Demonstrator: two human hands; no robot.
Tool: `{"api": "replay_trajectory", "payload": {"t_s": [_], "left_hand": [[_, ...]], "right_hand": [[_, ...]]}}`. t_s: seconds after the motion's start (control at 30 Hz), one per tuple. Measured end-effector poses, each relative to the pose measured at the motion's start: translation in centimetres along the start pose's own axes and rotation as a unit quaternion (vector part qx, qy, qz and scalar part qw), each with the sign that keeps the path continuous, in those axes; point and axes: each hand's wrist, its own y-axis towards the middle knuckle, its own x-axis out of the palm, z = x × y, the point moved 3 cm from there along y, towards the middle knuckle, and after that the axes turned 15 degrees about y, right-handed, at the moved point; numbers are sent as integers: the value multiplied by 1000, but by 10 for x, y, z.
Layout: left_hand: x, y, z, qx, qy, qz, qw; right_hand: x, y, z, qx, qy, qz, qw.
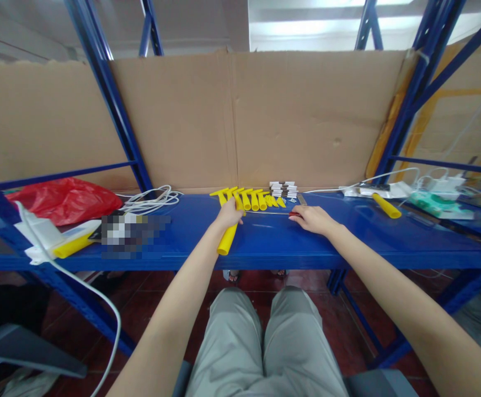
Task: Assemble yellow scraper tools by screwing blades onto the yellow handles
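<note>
L hand (229,213): ylw pc (226,242); "LE" crdbd (447,124)

A yellow plastic tube-shaped handle (227,240), gripped by the left fingers (239,221), slants with its round end toward the blue tabletop's (191,234) near edge. A slender straight rod (265,213) runs sideways to the right fingers (298,219), reddish there.

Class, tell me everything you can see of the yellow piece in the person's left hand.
The yellow piece is smooth and looks like plastic. Its near part is a plain round tube, its end turned toward the person, close to the front edge of the blue table. It lies slanted in view, the near end further left. The left hand is closed around its far part, so the shape there is largely hidden.
</note>
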Motion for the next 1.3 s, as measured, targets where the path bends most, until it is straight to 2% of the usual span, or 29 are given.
{"api": "replay_trajectory", "payload": {"t_s": [0.37, 0.7, 1.0, 1.3], "left_hand": [[0, -1, 1, 6, 2, 3, 1000], [0, 0, 1, 4, -4, -2, 1000], [0, 0, 0, 0, -12, -3, 1000], [0, -1, 1, -5, -17, 3, 1000]], "right_hand": [[2, 1, 4, 6, -7, -9, 1000], [4, 2, 4, 2, 31, 0, 1000], [1, 1, 0, -10, 0, -10, 1000], [3, 2, 2, 12, 14, 0, 1000]]}}
